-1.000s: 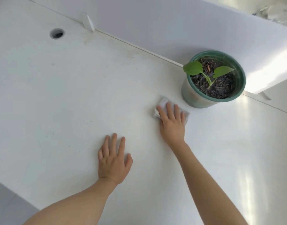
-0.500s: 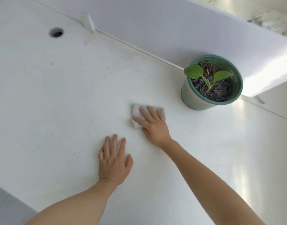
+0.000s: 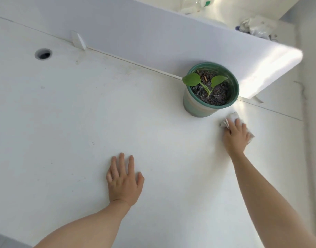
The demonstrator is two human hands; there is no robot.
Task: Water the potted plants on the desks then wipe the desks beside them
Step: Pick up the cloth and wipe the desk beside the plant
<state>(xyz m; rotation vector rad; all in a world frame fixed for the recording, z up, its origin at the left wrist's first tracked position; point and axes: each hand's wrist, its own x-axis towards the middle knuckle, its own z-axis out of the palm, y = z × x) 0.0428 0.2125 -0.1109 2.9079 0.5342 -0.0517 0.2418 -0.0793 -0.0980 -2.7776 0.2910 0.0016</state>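
A green pot (image 3: 194,106) with dark soil and a small two-leaved plant (image 3: 203,81) stands on the white desk (image 3: 82,122), close to the rear partition. My right hand (image 3: 235,136) presses a white cloth (image 3: 233,116) flat on the desk just right of and in front of the pot; most of the cloth is hidden under my fingers. My left hand (image 3: 123,179) rests palm down on the desk nearer to me, fingers straight and spread, holding nothing.
A white partition (image 3: 153,33) runs along the desk's back edge, held by a small bracket (image 3: 78,41). A round cable hole (image 3: 43,54) lies at the far left. Crumpled plastic (image 3: 257,26) sits beyond the partition. The desk's near edge shows at lower left.
My right hand slid the cloth left, away from the pot, then swept it back rightwards to the pot's right front. My left hand stayed put. The view shifted slightly.
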